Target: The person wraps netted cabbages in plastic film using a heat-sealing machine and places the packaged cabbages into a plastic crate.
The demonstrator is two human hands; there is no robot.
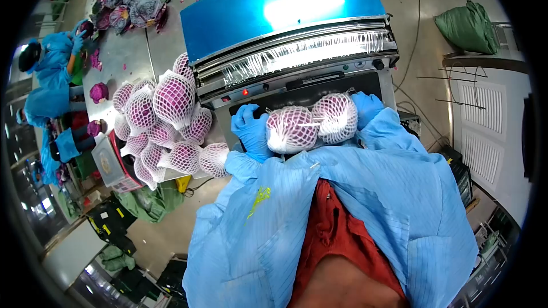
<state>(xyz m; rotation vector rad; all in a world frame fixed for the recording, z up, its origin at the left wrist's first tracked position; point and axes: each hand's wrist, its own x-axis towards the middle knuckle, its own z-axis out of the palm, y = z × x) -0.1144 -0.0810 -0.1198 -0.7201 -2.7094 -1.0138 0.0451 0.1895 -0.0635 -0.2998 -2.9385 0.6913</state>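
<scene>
Two netted cabbages sit at the front edge of the machine, between our left hand and right hand; whether either clamps them, we cannot tell. The netted pile mostly hides the near edge of the table; open metal shows beyond.

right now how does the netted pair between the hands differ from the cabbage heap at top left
The netted pair wears white mesh; the cabbage heap is bare. The netted pair looks neatly rounded, while the cabbage heap shows loose, darker leaves. The netted pair sits side by side between left hand and right hand; the cabbage heap lies jumbled. Both look purplish.
</scene>
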